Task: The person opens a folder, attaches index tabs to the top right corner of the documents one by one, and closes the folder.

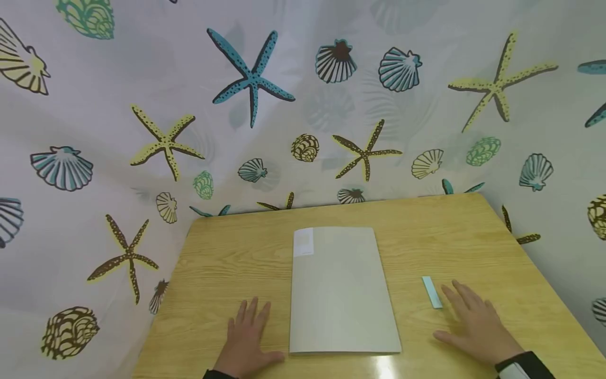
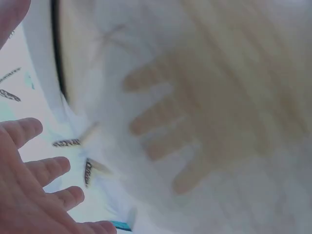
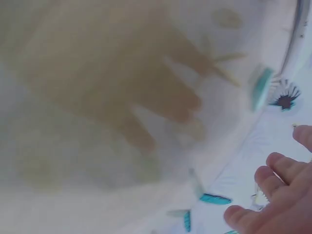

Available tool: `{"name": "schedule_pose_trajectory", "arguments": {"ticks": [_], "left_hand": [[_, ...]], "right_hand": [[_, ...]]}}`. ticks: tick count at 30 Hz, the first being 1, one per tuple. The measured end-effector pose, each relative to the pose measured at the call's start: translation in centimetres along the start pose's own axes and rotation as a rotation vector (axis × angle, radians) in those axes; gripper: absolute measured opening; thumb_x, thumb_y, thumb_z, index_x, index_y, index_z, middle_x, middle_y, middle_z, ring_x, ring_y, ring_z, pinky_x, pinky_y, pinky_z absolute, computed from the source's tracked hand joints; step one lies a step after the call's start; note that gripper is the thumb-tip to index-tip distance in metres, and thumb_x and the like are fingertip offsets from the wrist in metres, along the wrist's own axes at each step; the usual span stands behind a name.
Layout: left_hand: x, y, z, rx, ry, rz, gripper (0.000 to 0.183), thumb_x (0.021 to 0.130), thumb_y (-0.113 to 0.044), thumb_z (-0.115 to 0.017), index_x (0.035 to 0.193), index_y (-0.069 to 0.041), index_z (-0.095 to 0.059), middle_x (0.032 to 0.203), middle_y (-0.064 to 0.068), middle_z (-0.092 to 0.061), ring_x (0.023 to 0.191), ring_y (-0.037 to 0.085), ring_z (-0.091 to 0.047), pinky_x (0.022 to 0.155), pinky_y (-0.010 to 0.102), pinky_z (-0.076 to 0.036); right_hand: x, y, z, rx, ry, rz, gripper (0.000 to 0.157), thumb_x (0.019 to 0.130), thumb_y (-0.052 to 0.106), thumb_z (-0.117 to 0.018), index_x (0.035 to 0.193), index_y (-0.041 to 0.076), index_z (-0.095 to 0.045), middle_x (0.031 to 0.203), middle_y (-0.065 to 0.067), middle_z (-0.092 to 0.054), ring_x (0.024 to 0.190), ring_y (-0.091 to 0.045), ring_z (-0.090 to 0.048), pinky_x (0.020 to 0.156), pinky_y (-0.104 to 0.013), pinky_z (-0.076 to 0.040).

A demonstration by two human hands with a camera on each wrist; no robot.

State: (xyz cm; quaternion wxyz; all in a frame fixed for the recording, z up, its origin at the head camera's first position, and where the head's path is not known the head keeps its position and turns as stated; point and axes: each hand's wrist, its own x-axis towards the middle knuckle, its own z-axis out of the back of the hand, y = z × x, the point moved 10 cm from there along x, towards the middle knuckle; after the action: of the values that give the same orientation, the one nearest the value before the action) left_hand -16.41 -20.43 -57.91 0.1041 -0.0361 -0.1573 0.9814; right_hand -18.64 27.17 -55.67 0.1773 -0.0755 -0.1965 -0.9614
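Observation:
A pale grey thin booklet (image 1: 341,295) with a white label at its top left corner lies flat on the wooden table. To its left, my left hand (image 1: 246,339) has its fingers spread and its thumb pointing toward the booklet's lower corner. On the other side, a small light blue strip (image 1: 432,292) lies beside the fingertips of my right hand (image 1: 483,329), whose fingers are extended and apart. Neither hand holds anything. Spread fingers of the left hand (image 2: 34,180) show in the left wrist view, and those of the right hand (image 3: 280,195) in the right wrist view.
The light wood table (image 1: 236,247) reflects a bright glare near its front edge. Behind it and along both sides hangs a white cloth (image 1: 293,110) printed with starfish and shells. Both wrist views show blurred hand reflections on a glossy surface.

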Motion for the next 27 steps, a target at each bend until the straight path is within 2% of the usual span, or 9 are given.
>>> {"name": "schedule_pose_trajectory", "arguments": {"ticks": [5, 8, 12, 19, 23, 27], "left_hand": [[0.5, -2.3, 0.4, -0.006, -0.03, -0.065, 0.117, 0.061, -0.081, -0.064, 0.151, -0.016, -0.029, 0.155, 0.019, -0.022, 0.141, 0.046, -0.015, 0.095, 0.075, -0.024], [0.9, -3.9, 0.4, -0.014, -0.04, -0.113, 0.115, 0.062, -0.082, -0.061, 0.151, -0.014, -0.03, 0.154, 0.02, -0.024, 0.14, 0.046, -0.018, 0.095, 0.074, -0.027], [1.3, -5.9, 0.1, -0.017, -0.023, -0.152, 0.114, 0.063, -0.083, -0.058, 0.151, -0.016, -0.029, 0.154, 0.019, -0.024, 0.14, 0.046, -0.02, 0.095, 0.072, -0.03], [1.7, -8.8, -0.4, -0.005, -0.009, -0.203, 0.109, 0.065, -0.079, -0.063, 0.151, -0.018, -0.032, 0.154, 0.017, -0.025, 0.14, 0.045, -0.021, 0.096, 0.069, -0.031], [2.1, -10.1, -0.6, 0.031, -0.01, -0.221, 0.108, 0.066, -0.078, -0.064, 0.151, -0.019, -0.032, 0.155, 0.017, -0.025, 0.14, 0.045, -0.021, 0.096, 0.069, -0.032], [2.4, -11.1, -0.8, 0.07, -0.026, -0.236, 0.109, 0.065, -0.078, -0.065, 0.151, -0.02, -0.031, 0.155, 0.017, -0.024, 0.14, 0.044, -0.02, 0.095, 0.069, -0.032]], "right_hand": [[1.7, 2.7, 0.7, 0.084, -0.035, 0.069, 0.096, 0.073, 0.05, -0.079, 0.148, 0.01, -0.036, 0.143, -0.024, -0.036, 0.124, -0.046, -0.038, 0.089, -0.065, -0.035], [2.4, 4.0, 0.7, 0.103, -0.028, 0.086, 0.089, 0.077, 0.046, -0.078, 0.147, 0.007, -0.037, 0.142, -0.022, -0.039, 0.123, -0.042, -0.04, 0.087, -0.062, -0.04], [3.0, 5.2, 0.2, 0.128, -0.005, 0.094, 0.083, 0.081, 0.041, -0.076, 0.144, 0.002, -0.039, 0.14, -0.023, -0.041, 0.122, -0.042, -0.042, 0.087, -0.062, -0.042], [3.7, 6.5, -0.7, 0.174, 0.019, 0.083, 0.072, 0.087, 0.037, -0.071, 0.141, 0.0, -0.042, 0.136, -0.021, -0.049, 0.12, -0.042, -0.048, 0.09, -0.06, -0.043], [4.5, 7.1, -1.3, 0.179, 0.041, 0.067, 0.07, 0.089, 0.039, -0.069, 0.141, 0.001, -0.043, 0.132, -0.018, -0.053, 0.107, -0.031, -0.059, 0.082, -0.049, -0.05], [5.3, 7.1, -2.1, 0.185, 0.074, 0.032, 0.069, 0.09, 0.039, -0.067, 0.142, 0.002, -0.042, 0.13, -0.016, -0.054, 0.096, -0.022, -0.063, 0.072, -0.041, -0.053]]}}
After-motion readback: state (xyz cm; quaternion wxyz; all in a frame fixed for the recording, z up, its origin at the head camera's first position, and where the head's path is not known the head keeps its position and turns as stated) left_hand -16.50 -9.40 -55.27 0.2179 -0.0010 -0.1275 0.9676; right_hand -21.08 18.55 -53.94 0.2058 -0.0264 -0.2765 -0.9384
